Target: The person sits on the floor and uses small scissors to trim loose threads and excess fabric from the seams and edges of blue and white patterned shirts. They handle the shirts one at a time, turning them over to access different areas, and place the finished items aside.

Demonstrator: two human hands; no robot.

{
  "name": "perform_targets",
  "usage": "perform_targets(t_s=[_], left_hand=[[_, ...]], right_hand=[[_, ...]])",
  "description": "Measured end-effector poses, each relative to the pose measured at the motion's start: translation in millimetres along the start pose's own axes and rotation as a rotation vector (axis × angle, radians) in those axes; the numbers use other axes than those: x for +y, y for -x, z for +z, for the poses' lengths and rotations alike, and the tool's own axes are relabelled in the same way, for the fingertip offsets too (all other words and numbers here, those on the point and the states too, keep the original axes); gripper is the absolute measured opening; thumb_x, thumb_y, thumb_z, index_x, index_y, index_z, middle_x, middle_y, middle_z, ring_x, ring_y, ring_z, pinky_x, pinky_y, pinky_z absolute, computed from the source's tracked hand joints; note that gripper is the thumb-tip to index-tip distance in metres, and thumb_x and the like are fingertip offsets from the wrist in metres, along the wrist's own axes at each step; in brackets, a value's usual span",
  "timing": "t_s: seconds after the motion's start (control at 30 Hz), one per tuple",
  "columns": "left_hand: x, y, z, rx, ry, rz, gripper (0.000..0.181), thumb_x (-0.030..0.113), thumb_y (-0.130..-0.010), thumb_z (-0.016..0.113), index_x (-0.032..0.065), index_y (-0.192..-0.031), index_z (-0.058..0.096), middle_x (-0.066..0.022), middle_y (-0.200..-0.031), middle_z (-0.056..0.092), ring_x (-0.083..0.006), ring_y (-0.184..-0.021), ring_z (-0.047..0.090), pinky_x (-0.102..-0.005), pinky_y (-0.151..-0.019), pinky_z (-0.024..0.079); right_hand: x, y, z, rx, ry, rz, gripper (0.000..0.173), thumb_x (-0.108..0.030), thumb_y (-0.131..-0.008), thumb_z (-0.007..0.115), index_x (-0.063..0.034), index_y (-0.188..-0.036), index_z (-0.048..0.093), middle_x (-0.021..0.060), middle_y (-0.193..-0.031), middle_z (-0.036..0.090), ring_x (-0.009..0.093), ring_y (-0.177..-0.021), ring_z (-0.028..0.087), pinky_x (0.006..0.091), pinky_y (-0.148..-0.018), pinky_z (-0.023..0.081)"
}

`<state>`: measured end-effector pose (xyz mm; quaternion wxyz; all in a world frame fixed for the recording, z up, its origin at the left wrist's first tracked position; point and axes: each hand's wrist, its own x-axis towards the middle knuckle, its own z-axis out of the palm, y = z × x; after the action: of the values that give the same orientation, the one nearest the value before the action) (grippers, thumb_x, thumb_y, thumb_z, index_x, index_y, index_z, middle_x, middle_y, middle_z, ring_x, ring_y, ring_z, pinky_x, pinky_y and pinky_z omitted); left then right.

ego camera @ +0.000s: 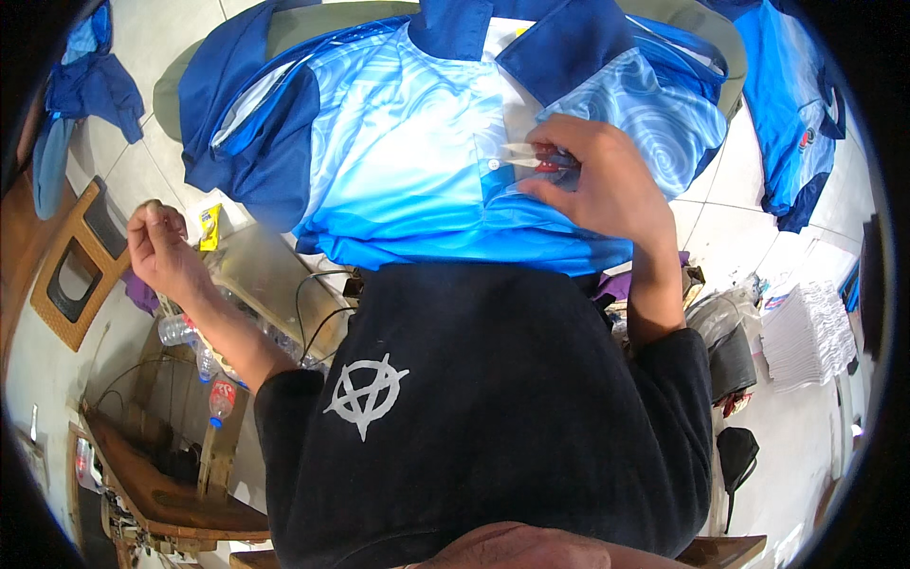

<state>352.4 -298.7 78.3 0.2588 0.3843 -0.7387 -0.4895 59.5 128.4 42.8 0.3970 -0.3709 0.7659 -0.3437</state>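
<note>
A blue and white patterned shirt with a dark blue collar lies spread over a surface before me. Over its front placket, my right hand holds a pair of red-handled thread snips, their pale blades pointing left, close to a small white button. The tips of the snips are blurred. Out to the left of the shirt, my left hand is raised with its fingers curled together; whether it pinches a thread or other tiny thing is not visible.
A yellow packet lies near my left hand. Plastic bottles, a brown woven-pattern plastic stool and a wooden table are at left. More blue garments, a white stack and a black bag are at right.
</note>
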Motion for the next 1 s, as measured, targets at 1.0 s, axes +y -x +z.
perform_targets(t_s=[1.0], left_hand=[[53,108,245,-1.199,-0.064,-0.012,0.010,0.003,-0.095,0.065,0.0005,-0.104,0.069,-0.0153,-0.097,0.069,-0.0378,-0.090,0.068,-0.0435,-0.078,0.052]], right_hand=[[4,12,0,-0.015,-0.121,-0.004,0.029,-0.001,-0.080,0.083,-0.0004,-0.104,0.066,0.0169,-0.089,0.070,0.034,-0.078,0.069,0.0384,-0.071,0.052]])
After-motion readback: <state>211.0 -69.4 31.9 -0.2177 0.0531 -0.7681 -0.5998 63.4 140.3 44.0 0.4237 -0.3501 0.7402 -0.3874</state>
